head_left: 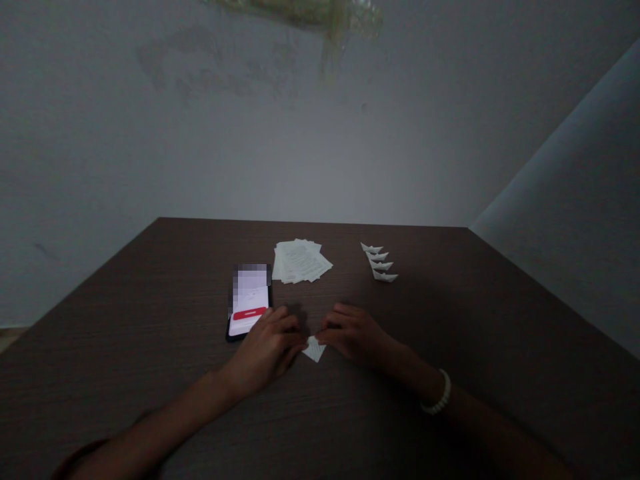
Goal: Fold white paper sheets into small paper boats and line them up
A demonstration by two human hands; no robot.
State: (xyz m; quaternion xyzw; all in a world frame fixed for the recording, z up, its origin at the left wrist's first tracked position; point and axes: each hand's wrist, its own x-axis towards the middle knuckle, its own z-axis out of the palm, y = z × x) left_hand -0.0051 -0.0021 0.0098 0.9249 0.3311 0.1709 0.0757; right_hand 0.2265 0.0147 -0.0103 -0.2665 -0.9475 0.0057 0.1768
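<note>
At folded paper (314, 351), hands (274, 339) (356, 333) (angled inward).

Phone screen (251, 295) partly pixelated, print (299, 255) on papers (295, 270) unreadable, folded sheet (314, 350) partly behind fingers (294, 341)

Far wall (320, 153): pale grey, with darker smudges (175, 57) high up, left of the middle.
Yellowish strip (305, 10): glossy and blurred, across the top of that wall.
Right side wall (575, 180): grey, its lower edge slanting.
Worktop (150, 320): dark brown, fine-grained, wider at the near side.
Smartphone (253, 300): face up, left of centre, screen lit, red button low down, upper part pixelated.
</note>
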